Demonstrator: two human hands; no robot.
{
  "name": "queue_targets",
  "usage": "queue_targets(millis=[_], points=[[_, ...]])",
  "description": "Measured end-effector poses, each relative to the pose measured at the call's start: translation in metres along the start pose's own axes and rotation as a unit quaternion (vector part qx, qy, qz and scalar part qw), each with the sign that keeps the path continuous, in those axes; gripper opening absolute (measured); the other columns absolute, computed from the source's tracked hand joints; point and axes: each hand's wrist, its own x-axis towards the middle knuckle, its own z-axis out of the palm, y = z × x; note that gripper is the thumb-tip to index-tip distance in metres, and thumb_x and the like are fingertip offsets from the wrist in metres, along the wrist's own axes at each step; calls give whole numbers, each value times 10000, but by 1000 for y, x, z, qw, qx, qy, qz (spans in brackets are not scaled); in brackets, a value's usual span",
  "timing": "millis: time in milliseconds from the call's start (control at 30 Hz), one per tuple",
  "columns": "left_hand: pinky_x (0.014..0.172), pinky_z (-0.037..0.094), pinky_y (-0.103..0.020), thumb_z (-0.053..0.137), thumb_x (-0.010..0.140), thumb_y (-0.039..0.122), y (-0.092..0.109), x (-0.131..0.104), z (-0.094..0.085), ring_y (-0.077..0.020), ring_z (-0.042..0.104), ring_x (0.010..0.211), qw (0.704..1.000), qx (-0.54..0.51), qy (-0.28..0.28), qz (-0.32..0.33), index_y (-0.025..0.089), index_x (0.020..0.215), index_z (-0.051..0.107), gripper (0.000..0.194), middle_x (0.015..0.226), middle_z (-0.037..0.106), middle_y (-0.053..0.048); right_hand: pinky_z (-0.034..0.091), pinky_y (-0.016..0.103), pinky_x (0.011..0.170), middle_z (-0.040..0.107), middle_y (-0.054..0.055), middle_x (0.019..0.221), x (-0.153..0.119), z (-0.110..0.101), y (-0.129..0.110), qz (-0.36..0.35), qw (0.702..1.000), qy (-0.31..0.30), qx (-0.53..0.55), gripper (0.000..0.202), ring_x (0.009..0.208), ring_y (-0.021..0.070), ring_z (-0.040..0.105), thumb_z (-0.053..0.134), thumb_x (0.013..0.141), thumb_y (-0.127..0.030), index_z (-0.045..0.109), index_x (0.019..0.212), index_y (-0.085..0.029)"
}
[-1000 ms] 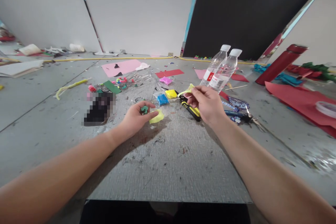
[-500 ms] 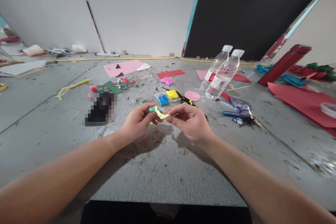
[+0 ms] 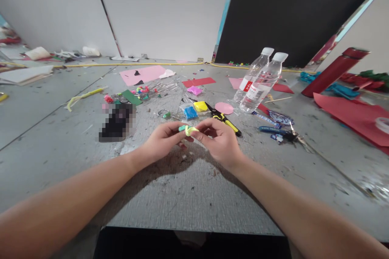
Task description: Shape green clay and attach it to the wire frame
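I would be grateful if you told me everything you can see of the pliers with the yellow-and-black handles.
The pliers lie on the grey table, slanting from the yellow packet towards the right hand. The jaws look like dark metal; the handles are bright yellow and black, probably plastic or rubber. The right hand hides part of one handle; whether it touches them is unclear. The round pink piece lies just beside them.

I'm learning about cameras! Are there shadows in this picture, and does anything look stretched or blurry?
Head view: soft shadows lie below the left hand and right hand; the flask leans outward, perhaps lens stretch; square blocks hide part of the black thing.
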Motion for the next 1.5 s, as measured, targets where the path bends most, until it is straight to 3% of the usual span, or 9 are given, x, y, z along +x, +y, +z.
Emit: queue_targets(millis=[200,367,500,667,767,1000,1167,1300,1500], points=[[910,586,-321,834,817,328,-9,-1,0,-171,722,928,988,-139,-62,-13,182,1046,791,275,1064,774,-72,560,307,630,663,52,927,1,-5,5,-155,974,-6,-163,34,804,170,645,705,939,-241,730,926,-222],[768,575,-258,858,794,334,-14,2,-3,-130,700,777,992,-124,1,-28,151,943,762,255,881,754,-34,581,463,896,693,120,1117,2,-6,11,-226,948,-81,-208,106,1060,255,659,693,950,-245,765,1021,-212],[732,569,-252,816,827,307,-10,2,-3,-120,691,730,995,-87,-4,-58,148,912,720,205,819,732,-19,606,360,756,742,71,1011,2,-6,11,-136,982,-54,-118,70,934,205,714,683,943,-264,730,976,-224],[674,564,-242,719,887,232,-3,-1,3,-104,647,635,998,-41,-17,-43,160,860,695,80,705,677,13,547,305,596,747,72,913,1,-3,10,-9,991,-62,-116,309,768,193,691,785,849,-420,713,1041,-188],[730,598,-279,708,872,192,-3,-2,4,-118,676,676,998,-38,-9,-43,167,857,702,29,762,710,2,537,313,624,757,60,869,0,-2,10,-11,985,-110,-135,227,745,189,683,699,924,-422,746,969,-205],[877,605,-334,733,861,222,-4,-7,5,-185,737,926,991,-109,-11,-73,187,1023,788,174,1042,784,-71,552,390,778,806,85,1005,1,-8,7,-35,972,-98,-210,212,879,247,743,575,962,-254,754,1068,-212],[749,598,-301,740,890,329,-6,-9,5,-165,707,790,997,72,15,-6,188,1096,795,256,983,791,-78,528,366,702,793,89,880,1,-11,5,-61,959,-102,-258,202,771,233,724,553,920,-205,743,985,-185],[699,580,-271,702,902,310,-6,-6,2,-150,687,745,988,142,48,34,171,982,790,183,901,791,-55,533,331,629,753,53,770,0,-9,4,3,980,-128,-149,198,662,185,697,562,943,-259,736,996,-178],[787,596,-285,698,868,187,-1,-2,-2,-153,704,847,995,67,72,20,173,991,747,133,943,779,-41,540,292,505,679,-11,661,2,-5,9,173,973,-126,89,399,540,148,649,646,940,-524,678,1162,-195]])
